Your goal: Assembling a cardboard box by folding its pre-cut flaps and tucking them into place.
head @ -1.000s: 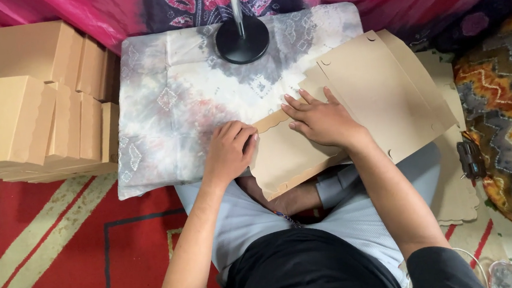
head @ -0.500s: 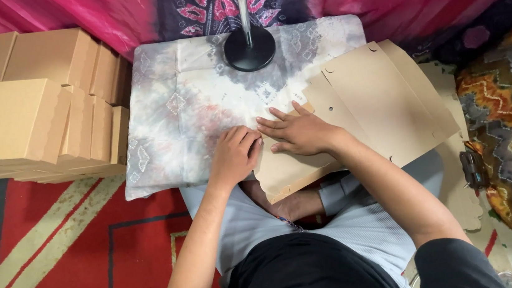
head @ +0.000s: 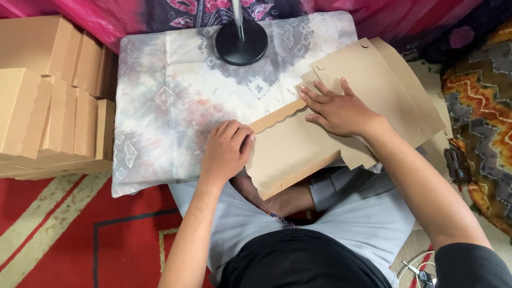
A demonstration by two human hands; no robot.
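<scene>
On the cloth-covered low table (head: 164,96), the left hand (head: 226,150) curls its fingers over the near-left edge of a flat cardboard box blank (head: 288,150), knuckles bent, pinching that edge. The right hand (head: 339,109) lies spread and flat, fingers open, pressing the same blank just behind its scalloped flap. The blank's long axis runs from the lap up and right, onto a pile of further blanks (head: 387,81). Folded boxes (head: 20,104) stack well apart at left; a black round stand base (head: 241,41) sits beyond.
</scene>
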